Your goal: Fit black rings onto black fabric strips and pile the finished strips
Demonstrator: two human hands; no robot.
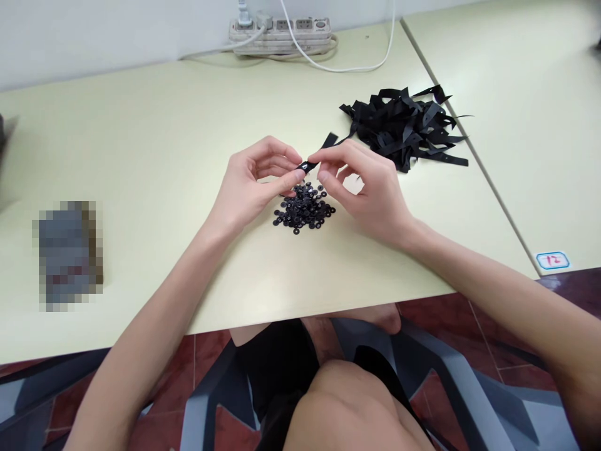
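Observation:
My left hand (256, 178) pinches a short black fabric strip (330, 140) between thumb and fingertips. On the near end of that strip sits a small black piece with a white letter-like mark (305, 166). Opposite it, my right hand (364, 181) has its fingers curled, its index fingertip on the same strip just beside the marked piece. Part of the strip is hidden behind the right fingers. Right below both hands lies a loose pile of small round black discs (304, 210), several with white marks and some with a hole in the middle.
A heap of black fabric strips (406, 128) lies beyond my right hand. At the wall stands a power strip (282, 36) with plugs and a white cable (347, 69). A blurred-out object (68, 254) is at left. A numbered label (553, 260) marks the right table's corner.

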